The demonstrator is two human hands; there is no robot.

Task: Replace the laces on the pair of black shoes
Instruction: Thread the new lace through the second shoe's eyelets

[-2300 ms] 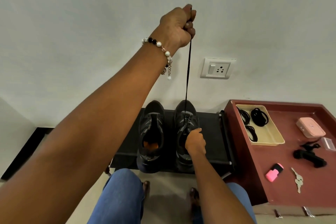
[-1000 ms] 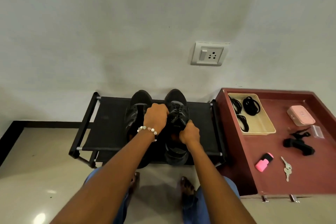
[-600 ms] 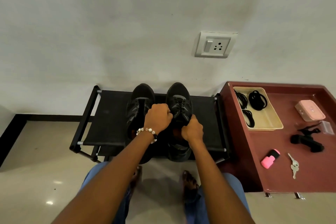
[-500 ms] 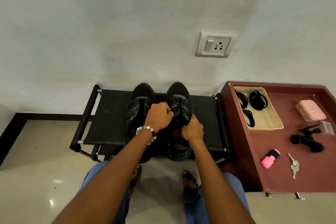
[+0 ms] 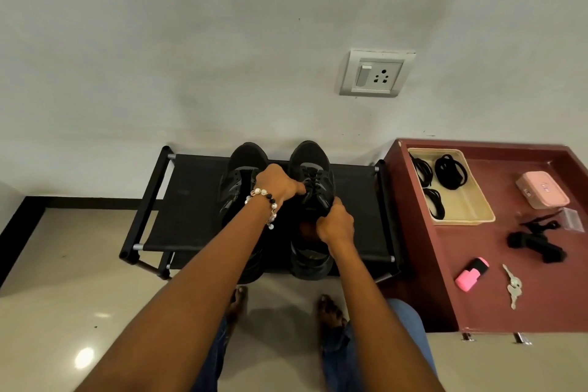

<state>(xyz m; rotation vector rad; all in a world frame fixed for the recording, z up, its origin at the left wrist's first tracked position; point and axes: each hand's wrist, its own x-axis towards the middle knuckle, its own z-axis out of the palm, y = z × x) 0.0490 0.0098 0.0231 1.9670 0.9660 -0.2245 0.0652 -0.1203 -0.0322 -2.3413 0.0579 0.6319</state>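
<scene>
Two matte black shoes, the left shoe (image 5: 241, 175) and the right shoe (image 5: 313, 169), stand side by side, toes to the wall, on a black fabric rack (image 5: 187, 200) with a tube frame. The left hand (image 5: 280, 183), with a bead bracelet (image 5: 264, 197) at the wrist, pinches the thin lace (image 5: 310, 180) over the right shoe's tongue, while the right hand (image 5: 335, 223) curls its grip round that shoe's collar. On the dark red counter (image 5: 509, 296) beside the rack, a shallow cream tray (image 5: 471, 210) holds coiled black laces (image 5: 450, 170).
</scene>
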